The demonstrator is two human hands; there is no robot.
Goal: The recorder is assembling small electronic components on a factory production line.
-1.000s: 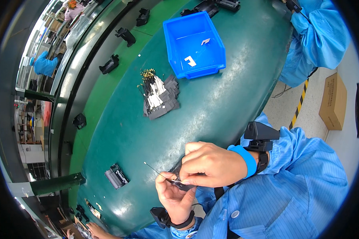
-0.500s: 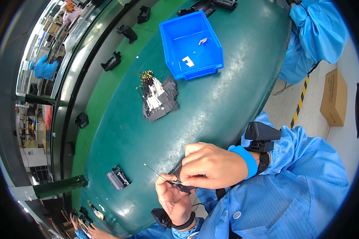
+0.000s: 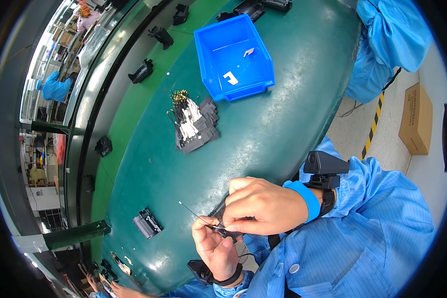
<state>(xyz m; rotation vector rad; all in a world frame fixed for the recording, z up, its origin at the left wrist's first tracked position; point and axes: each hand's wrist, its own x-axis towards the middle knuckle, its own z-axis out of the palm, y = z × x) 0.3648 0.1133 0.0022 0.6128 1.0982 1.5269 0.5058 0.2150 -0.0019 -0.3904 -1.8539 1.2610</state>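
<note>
Close to my body, both hands are at work on one small black part (image 3: 222, 230) with a thin black cable (image 3: 191, 210) sticking out toward the far left. My left hand (image 3: 217, 251) holds it from below between thumb and fingers. From above, the fingers of my right hand (image 3: 263, 207) pinch the same part, hiding much of it. Beside the hands, a larger dark piece (image 3: 227, 203) shows partly behind the right knuckles. Farther off lies a pile of thin antenna cables (image 3: 188, 119) with gold tips, white strips and flat dark grey pads.
A blue bin (image 3: 236, 92) holds a few small white pieces. To the left sits a black housing (image 3: 146, 223). Similar parts (image 3: 141, 71) ride on a green belt (image 3: 119, 119). Co-workers' sleeves (image 3: 385, 39) and hands (image 3: 119, 289) reach the table's edges. A cardboard box (image 3: 415, 119) stands on the floor.
My left thumb has shifted slightly against the black part; my right hand keeps its pinch. Black parts on the belt have moved slightly toward the far right. The view has shifted a little.
</note>
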